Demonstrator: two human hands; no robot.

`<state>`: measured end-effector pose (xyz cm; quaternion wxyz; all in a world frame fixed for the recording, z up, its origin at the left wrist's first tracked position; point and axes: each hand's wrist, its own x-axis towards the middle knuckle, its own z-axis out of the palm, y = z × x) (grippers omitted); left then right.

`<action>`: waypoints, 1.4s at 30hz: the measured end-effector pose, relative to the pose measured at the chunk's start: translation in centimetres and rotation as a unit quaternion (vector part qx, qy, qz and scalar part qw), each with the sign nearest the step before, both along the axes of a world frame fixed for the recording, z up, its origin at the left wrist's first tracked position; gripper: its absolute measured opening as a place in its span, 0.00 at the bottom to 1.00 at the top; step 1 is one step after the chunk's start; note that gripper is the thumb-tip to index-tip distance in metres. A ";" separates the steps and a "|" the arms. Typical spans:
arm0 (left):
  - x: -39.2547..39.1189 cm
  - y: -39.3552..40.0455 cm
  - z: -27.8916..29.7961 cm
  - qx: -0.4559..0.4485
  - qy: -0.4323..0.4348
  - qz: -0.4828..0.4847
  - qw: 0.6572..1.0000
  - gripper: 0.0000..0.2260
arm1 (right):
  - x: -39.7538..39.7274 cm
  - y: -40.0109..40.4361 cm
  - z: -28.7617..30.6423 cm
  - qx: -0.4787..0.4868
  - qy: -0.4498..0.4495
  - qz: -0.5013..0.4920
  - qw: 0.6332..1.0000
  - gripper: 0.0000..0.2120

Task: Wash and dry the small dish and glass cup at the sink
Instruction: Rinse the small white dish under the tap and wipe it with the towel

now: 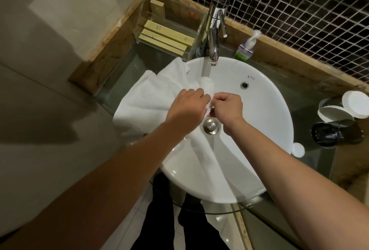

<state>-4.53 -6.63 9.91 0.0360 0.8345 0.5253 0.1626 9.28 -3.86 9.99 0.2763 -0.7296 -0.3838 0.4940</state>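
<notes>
The basin (257, 122) is glossy white, with a small dark maker's mark (251, 77) near its rim. The towel (151, 98) is white with a faint woven texture. The tap (214, 36) and drain plug (211, 125) are shiny chrome. The wall tiles (289, 20) are small dark squares in a pale grout grid. The boxes (165, 37) in the clear tray (143, 12) are pale yellow-tan. The soap bottle (245, 49) is clear with a green and purple label. The counter edging (103, 54) is mottled brown stone. The cups (335, 110) at right have white lids.
</notes>
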 end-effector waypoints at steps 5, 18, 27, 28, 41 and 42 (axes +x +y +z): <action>-0.5 -0.1 0.1 0.052 0.062 -0.064 0.995 0.08 | 0.9 -0.2 0.2 -0.017 0.039 -0.017 0.999 0.10; -1.8 1.9 0.0 -0.086 0.028 0.180 0.979 0.09 | 1.8 -0.8 -0.4 -0.005 -0.060 0.060 0.996 0.10; -0.9 0.3 0.6 -0.061 -0.041 0.104 0.992 0.06 | 1.3 -1.2 -0.3 -0.028 -0.027 0.020 0.999 0.10; -0.9 0.2 0.7 -0.060 -0.044 0.082 0.994 0.06 | 1.1 -1.2 -0.2 -0.030 -0.019 0.014 0.999 0.09; -2.4 -0.2 -0.6 -0.110 -0.016 0.184 0.977 0.09 | 2.0 -0.9 -0.8 -0.039 -0.058 -0.005 0.998 0.11; -2.3 -0.1 -0.5 -0.112 -0.041 0.186 0.975 0.08 | 2.3 -0.8 -0.9 -0.051 -0.044 -0.030 0.997 0.10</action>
